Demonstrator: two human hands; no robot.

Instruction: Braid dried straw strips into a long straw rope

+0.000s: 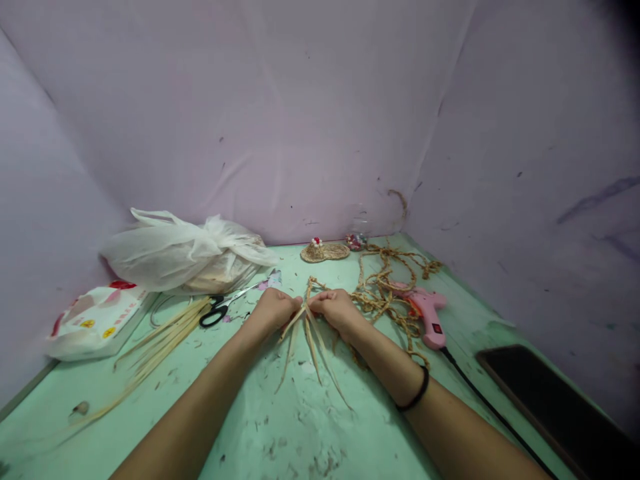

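Both hands meet near the middle of the green table, pinching pale straw strands (311, 343) where they join a short braided piece (311, 283). My left hand (276, 308) is closed on the strands from the left side. From the right, my right hand (336, 308) pinches them close to the left fingertips. Several loose ends fan out below the hands toward me. A long braided straw rope (383, 287) lies tangled just right of my right hand. Behind the hands sits a small woven slipper shape (327, 252) with a red and white ornament.
Black-handled scissors (215, 313) and a straw bundle (167, 340) lie left, near a white plastic bag (185, 257) and a white packet (100, 320). At right are a pink glue gun (430, 313) with its cord and a dark phone-like slab (555, 400).
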